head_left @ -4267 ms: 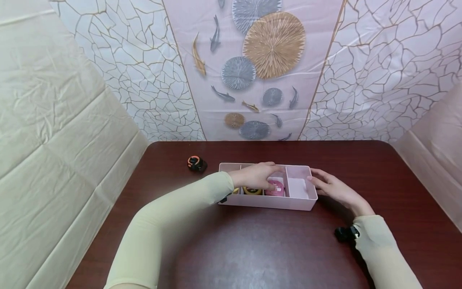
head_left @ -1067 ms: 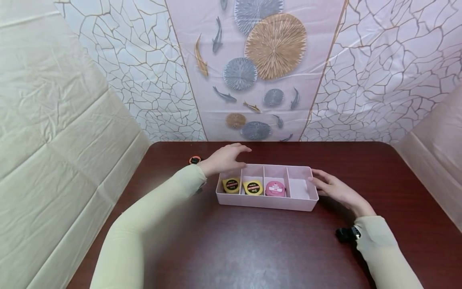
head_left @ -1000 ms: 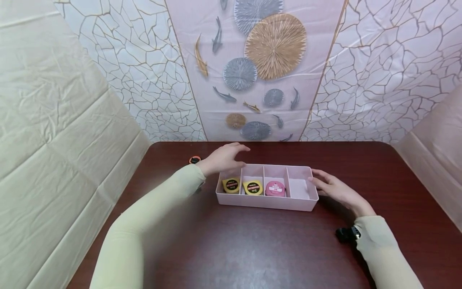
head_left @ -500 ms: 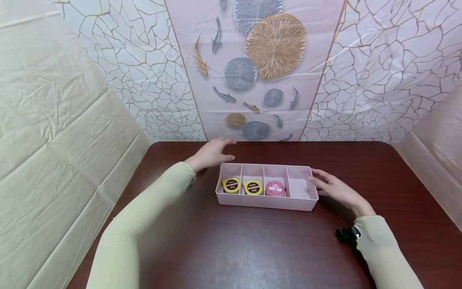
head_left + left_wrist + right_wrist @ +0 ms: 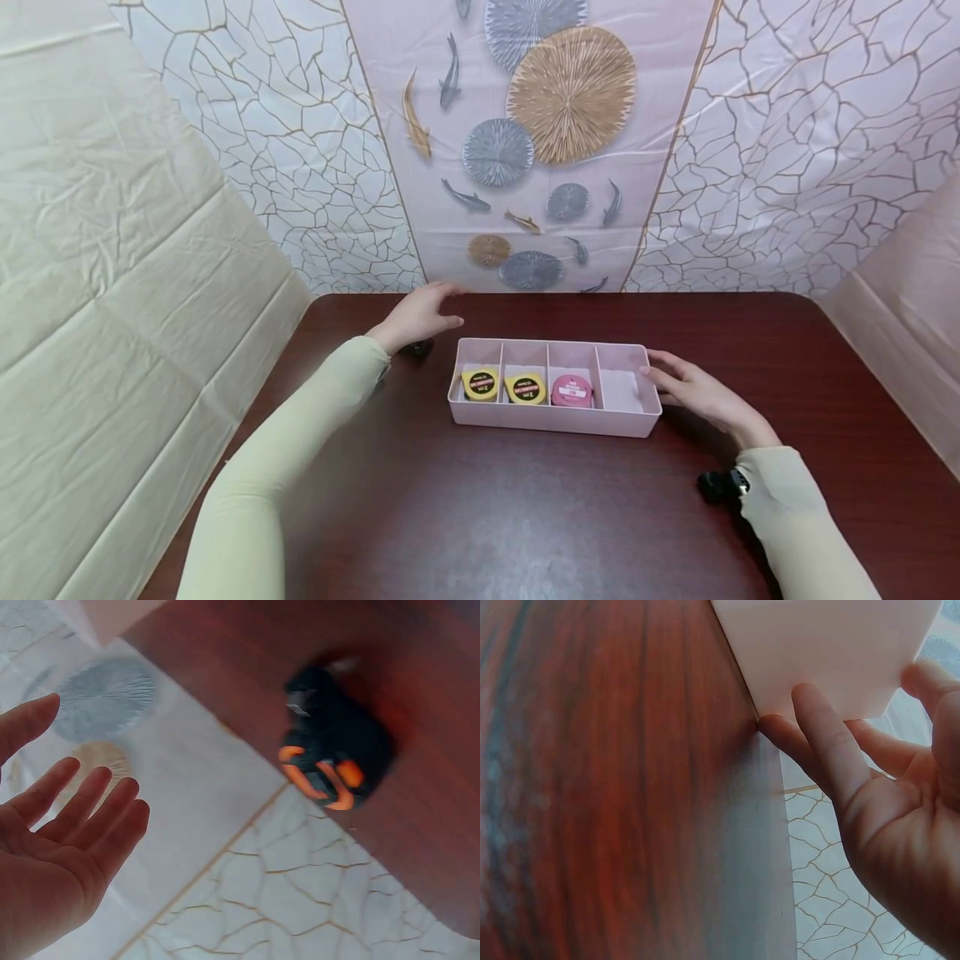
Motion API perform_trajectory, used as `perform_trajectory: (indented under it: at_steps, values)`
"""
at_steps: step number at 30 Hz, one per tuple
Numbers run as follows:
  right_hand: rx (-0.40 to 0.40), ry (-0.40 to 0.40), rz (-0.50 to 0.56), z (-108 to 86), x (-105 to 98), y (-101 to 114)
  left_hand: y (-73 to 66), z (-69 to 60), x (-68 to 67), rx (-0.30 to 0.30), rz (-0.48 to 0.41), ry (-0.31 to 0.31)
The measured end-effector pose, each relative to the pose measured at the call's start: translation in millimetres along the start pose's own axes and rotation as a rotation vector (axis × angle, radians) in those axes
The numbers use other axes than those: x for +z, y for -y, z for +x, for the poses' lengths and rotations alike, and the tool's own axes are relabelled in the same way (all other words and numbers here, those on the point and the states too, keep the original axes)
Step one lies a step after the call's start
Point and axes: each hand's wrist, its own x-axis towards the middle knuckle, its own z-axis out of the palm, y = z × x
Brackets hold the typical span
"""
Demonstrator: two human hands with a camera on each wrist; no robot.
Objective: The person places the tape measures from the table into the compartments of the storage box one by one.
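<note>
My left hand is held above the far left of the table, relaxed and empty. Just beneath it is a black and orange tape measure, mostly hidden by the hand in the head view. A pale pink divided box stands to the right. Two yellow tape measures and a pink tape measure lie in separate compartments; the rightmost holds nothing. At the box's right end, my right hand has its thumb at the rim and fingers against the outer wall.
The dark red-brown table has a back edge close to the patterned backdrop. Pale cloth walls rise on both sides. A small black camera is strapped to the right wrist.
Earlier my left hand was over the box, at the pink tape measure. It has moved left and away to above the black and orange one. The right hand and box stay nearly still.
</note>
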Motion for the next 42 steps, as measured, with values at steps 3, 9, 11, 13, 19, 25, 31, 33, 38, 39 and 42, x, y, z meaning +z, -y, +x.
perform_trajectory:
  at_steps: [3,9,11,13,19,25,31,33,38,39,42]
  values:
    - [-0.001,0.001,0.006,0.2,0,0,9.8,-0.4,4.3,-0.036,0.013,0.014]
    - [0.003,0.0,-0.003,0.1,0,0,25.1,-1.1,9.4,-0.098,0.007,0.011]
    - [0.0,-0.002,-0.007,0.2,0,0,28.3,-1.4,9.7,-0.113,-0.001,0.006]
    - [-0.004,-0.003,-0.008,0.2,0,0,31.9,-1.8,10.2,-0.126,-0.002,0.008]
    - [-0.006,-0.002,-0.012,1.0,-1,-1,43.7,-5.4,11.7,-0.187,0.02,0.028]
    - [-0.006,0.003,0.001,0.5,0,0,57.6,-8.1,16.0,-0.245,0.014,0.03]
    - [0.007,0.005,-0.006,-1.9,1,-2,65.2,-14.3,25.9,-0.273,0.001,0.076]
    - [0.001,0.008,0.003,-2.0,2,-2,65.4,-17.3,27.6,-0.281,-0.008,0.077]
    - [-0.011,0.007,0.013,-1.4,1,-2,67.0,-21.3,27.4,-0.278,-0.014,0.061]
    - [-0.01,0.007,0.014,-1.2,1,-1,68.4,-21.1,27.7,-0.273,-0.01,0.06]
    - [-0.005,0.006,0.011,-0.9,0,1,74.2,-19.5,29.8,-0.262,0.01,0.063]
